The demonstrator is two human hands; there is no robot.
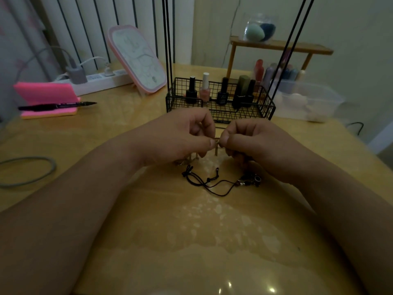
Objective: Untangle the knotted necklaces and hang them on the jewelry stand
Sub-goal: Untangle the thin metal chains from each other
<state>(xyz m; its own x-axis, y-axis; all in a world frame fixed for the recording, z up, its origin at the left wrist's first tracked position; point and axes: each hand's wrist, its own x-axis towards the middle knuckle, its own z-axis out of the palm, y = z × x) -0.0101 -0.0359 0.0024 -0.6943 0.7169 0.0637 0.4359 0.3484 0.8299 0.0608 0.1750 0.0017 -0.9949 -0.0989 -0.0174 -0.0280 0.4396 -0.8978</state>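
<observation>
Both hands meet above the middle of the yellow table (202, 231). My left hand (180, 137) and my right hand (251, 141) each pinch a thin gold chain necklace (216, 145) between thumb and forefinger, and a short length hangs down between them. More gold chain lies under my left hand at the table (187, 161). A black cord necklace with dark beads (219, 180) lies loose on the table just in front of my hands. The black wire jewelry stand (221, 101) stands right behind my hands, its thin uprights rising out of view.
Nail polish bottles (205, 88) fill the stand's basket. A pink-framed mirror (138, 60) leans at back left beside a power strip (102, 79). Pink sticky notes with a pen (57, 105) sit left. A grey cable (27, 171) loops at far left. A clear box (308, 101) stands right.
</observation>
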